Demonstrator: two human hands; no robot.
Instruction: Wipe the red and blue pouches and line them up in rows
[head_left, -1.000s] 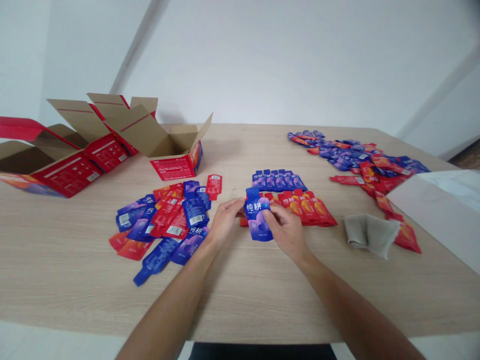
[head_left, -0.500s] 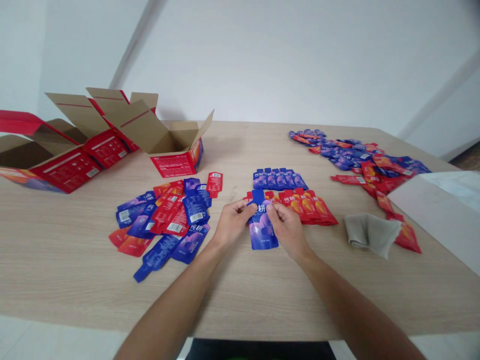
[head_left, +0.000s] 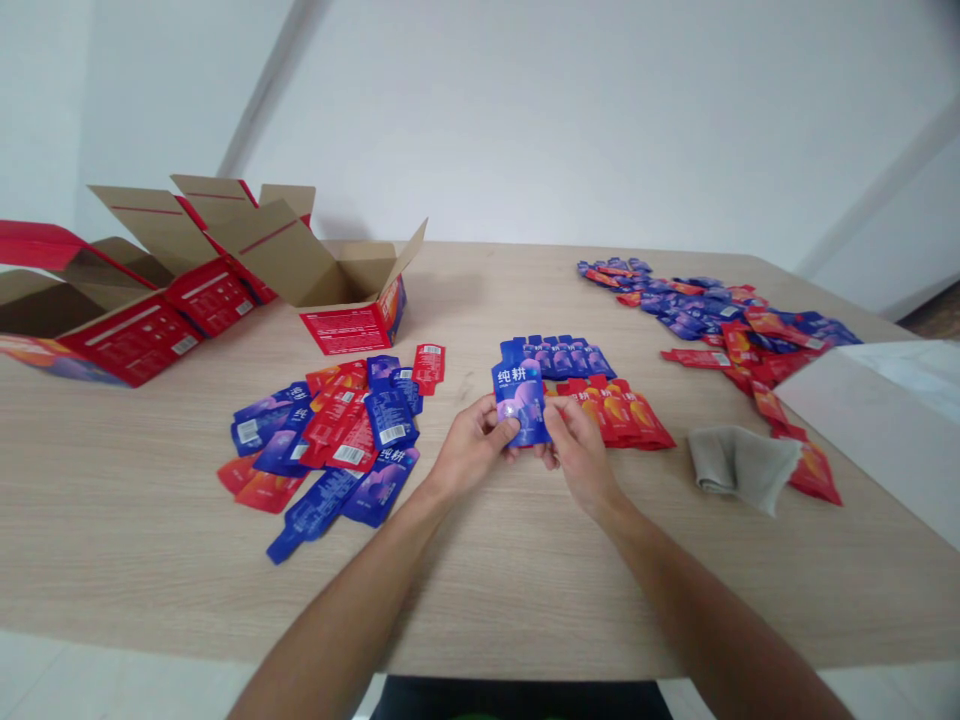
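Note:
Between my two hands is a blue pouch (head_left: 523,395) with purple fruit printed on it, held face up above the table. My left hand (head_left: 474,442) pinches its lower left edge, and my right hand (head_left: 576,437) grips its lower right edge. Just behind it lies a row of overlapping blue pouches (head_left: 574,356), partly covered by the held one. Nearer, a row of red pouches (head_left: 619,412) with orange fruit lies by my right hand, its left end hidden. A mixed pile of red and blue pouches (head_left: 334,425) spreads out left of my left hand.
Open red cartons (head_left: 349,330) stand at the back left, flaps up. A long heap of red and blue pouches (head_left: 705,310) runs along the right. A folded grey cloth (head_left: 742,465) lies in front of it, beside a white sheet-like object (head_left: 870,420) at the right edge.
The blue pouch has moved up and away from me, over the left end of the blue row. My fingers now hold its lower edges instead of its upper part.

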